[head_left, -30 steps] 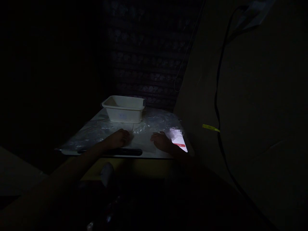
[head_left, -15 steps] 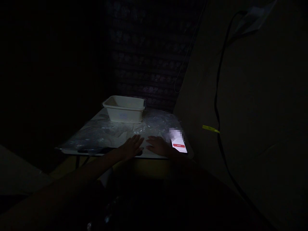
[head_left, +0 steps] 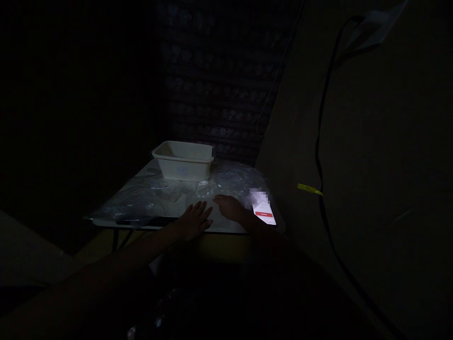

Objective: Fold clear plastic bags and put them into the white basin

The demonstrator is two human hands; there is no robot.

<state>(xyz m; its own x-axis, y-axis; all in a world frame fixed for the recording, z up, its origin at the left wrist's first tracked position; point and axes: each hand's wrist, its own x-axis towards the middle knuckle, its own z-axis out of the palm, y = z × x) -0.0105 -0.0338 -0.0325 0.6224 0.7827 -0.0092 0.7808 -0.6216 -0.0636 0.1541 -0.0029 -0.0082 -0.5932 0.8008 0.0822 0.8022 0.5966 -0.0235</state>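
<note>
In the dim light, my left hand (head_left: 194, 221) lies palm down at the table's front edge with its fingers spread, holding nothing. Just to its right and slightly farther in, my right hand (head_left: 229, 208) has its fingers drawn together, pointing left. What they grip, if anything, is hidden. Clear plastic bags (head_left: 155, 196) lie crumpled over the left part of the white table (head_left: 177, 208), and more clear plastic (head_left: 237, 177) covers the back right. A lit phone (head_left: 265, 215) with a red button on its screen rests close to my right wrist.
A white plastic tub (head_left: 184, 169) with dark side clips stands at the back of the table. Along the right wall (head_left: 371, 141) hangs a black cable (head_left: 319, 165) bearing a yellow tag (head_left: 309, 189). Rows of shiny wrapped items (head_left: 212, 89) fill the dark background.
My right hand has shifted slightly up, and its fingers, spread before, have come together. My left hand has moved a little down and left, still spread. Tub and phone stay put.
</note>
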